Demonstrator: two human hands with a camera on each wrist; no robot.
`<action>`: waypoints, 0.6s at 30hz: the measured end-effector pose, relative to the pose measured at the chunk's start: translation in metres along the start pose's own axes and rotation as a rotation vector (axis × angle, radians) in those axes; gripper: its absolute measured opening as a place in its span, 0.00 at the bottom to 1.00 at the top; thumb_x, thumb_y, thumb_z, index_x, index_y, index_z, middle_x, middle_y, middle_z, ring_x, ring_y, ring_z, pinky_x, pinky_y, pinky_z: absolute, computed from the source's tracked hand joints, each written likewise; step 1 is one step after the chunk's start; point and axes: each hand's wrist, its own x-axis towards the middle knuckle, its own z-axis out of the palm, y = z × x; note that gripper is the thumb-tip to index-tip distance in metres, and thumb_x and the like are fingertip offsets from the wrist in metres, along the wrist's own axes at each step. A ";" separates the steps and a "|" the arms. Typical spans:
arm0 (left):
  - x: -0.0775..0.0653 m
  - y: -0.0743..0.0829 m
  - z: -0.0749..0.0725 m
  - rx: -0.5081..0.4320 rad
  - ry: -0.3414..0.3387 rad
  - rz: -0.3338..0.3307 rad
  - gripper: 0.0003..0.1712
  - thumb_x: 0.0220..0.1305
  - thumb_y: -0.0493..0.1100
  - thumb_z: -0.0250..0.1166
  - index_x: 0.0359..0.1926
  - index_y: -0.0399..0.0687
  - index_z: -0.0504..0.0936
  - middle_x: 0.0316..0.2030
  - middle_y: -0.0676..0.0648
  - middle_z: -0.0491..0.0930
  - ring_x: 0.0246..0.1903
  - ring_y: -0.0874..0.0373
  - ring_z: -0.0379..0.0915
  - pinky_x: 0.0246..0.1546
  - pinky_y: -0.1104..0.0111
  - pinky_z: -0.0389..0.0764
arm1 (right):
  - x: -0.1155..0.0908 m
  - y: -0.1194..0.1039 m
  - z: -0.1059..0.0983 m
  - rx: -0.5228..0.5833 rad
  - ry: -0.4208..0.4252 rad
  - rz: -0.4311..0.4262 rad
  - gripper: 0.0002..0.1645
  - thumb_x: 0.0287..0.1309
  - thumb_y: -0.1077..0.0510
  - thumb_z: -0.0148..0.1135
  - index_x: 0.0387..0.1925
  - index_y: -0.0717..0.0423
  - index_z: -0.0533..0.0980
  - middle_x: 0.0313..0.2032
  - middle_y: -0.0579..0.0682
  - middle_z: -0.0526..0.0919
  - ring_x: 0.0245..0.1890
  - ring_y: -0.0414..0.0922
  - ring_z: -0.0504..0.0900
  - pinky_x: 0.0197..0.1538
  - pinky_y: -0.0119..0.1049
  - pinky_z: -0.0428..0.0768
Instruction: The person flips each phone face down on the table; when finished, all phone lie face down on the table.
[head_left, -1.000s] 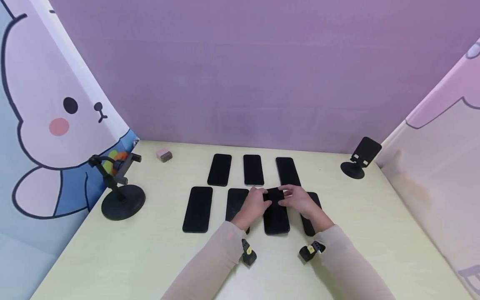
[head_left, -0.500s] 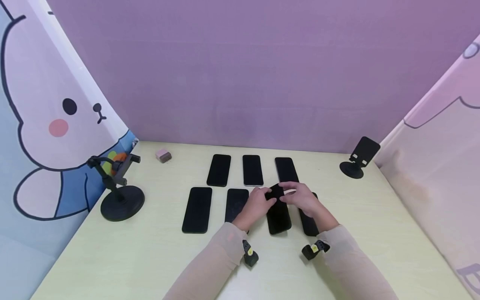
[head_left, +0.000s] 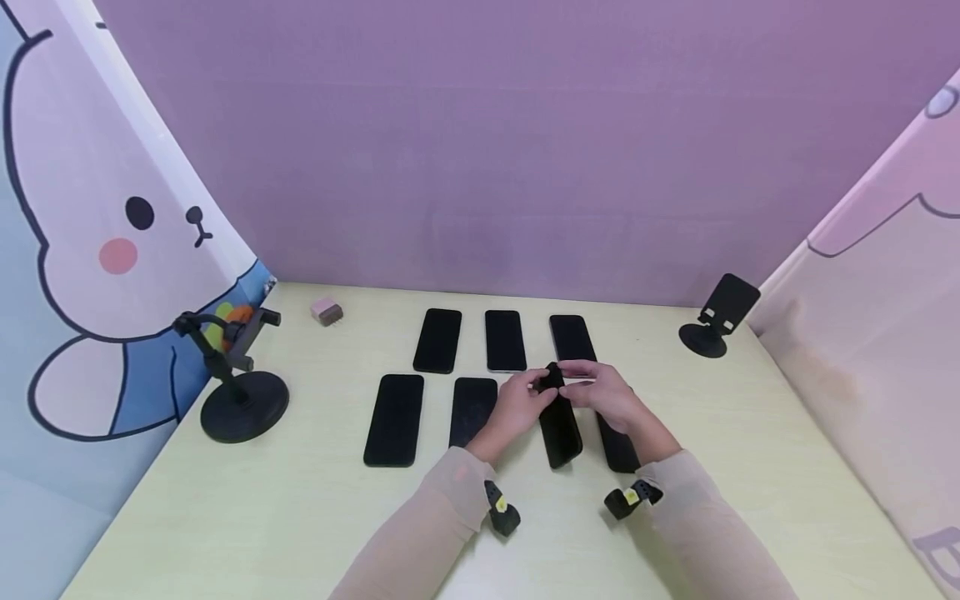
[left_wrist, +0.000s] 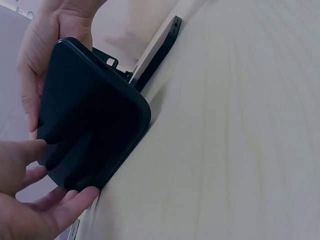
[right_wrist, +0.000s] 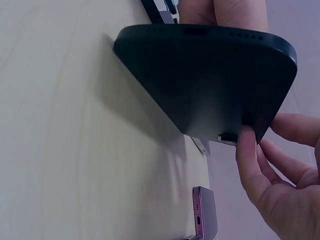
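Observation:
A black smartphone [head_left: 562, 433] stands tipped on its long edge in the head view, its far end between both hands. My left hand [head_left: 520, 406] grips the left side of that end, and my right hand [head_left: 611, 400] holds the right side. In the left wrist view, the phone's dark, glossy face [left_wrist: 100, 105] shows, with left fingertips [left_wrist: 82, 197] along its lower corner. The right wrist view shows its dark back [right_wrist: 205, 85] and a camera lens [right_wrist: 227, 139], with the right thumb [right_wrist: 246, 150] pressed near the lens.
Flanking the hands lie a dark phone [head_left: 472, 408] and another phone [head_left: 617, 446]. Several more phones rest on the pale table [head_left: 300, 517], including a back-row phone [head_left: 437, 340]. A round-based stand [head_left: 243, 408] is left, a folding phone stand [head_left: 731, 304] right, a small pink block [head_left: 327, 312] far left.
The phone between the hands has gone from nearly flat to tipped on its side, its near end shifting right. Both hands have turned with it and moved slightly.

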 end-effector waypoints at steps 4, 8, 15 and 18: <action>-0.001 0.001 0.001 -0.116 0.008 -0.042 0.19 0.64 0.37 0.66 0.55 0.36 0.80 0.44 0.38 0.80 0.37 0.51 0.83 0.33 0.69 0.81 | 0.001 0.002 0.000 0.027 -0.009 -0.007 0.28 0.62 0.73 0.56 0.64 0.74 0.65 0.57 0.70 0.69 0.48 0.51 0.78 0.47 0.42 0.81; -0.001 0.003 0.003 -0.254 0.017 -0.112 0.19 0.66 0.38 0.65 0.57 0.38 0.79 0.45 0.38 0.79 0.35 0.52 0.82 0.28 0.68 0.81 | 0.002 0.002 0.000 0.043 -0.018 -0.015 0.27 0.64 0.74 0.53 0.65 0.74 0.63 0.57 0.71 0.69 0.49 0.52 0.78 0.48 0.45 0.80; 0.000 0.002 0.005 -0.436 0.040 -0.139 0.21 0.66 0.34 0.64 0.60 0.37 0.77 0.46 0.37 0.79 0.39 0.50 0.83 0.31 0.65 0.83 | 0.003 0.003 0.003 0.116 -0.034 0.000 0.27 0.64 0.75 0.50 0.64 0.76 0.62 0.57 0.70 0.68 0.47 0.49 0.80 0.50 0.53 0.78; 0.000 0.002 0.005 -0.439 0.045 -0.137 0.21 0.65 0.33 0.64 0.60 0.36 0.77 0.46 0.37 0.79 0.39 0.50 0.83 0.30 0.67 0.83 | 0.003 0.004 0.004 0.133 -0.038 -0.005 0.27 0.64 0.76 0.51 0.64 0.76 0.62 0.56 0.70 0.68 0.46 0.48 0.80 0.50 0.54 0.78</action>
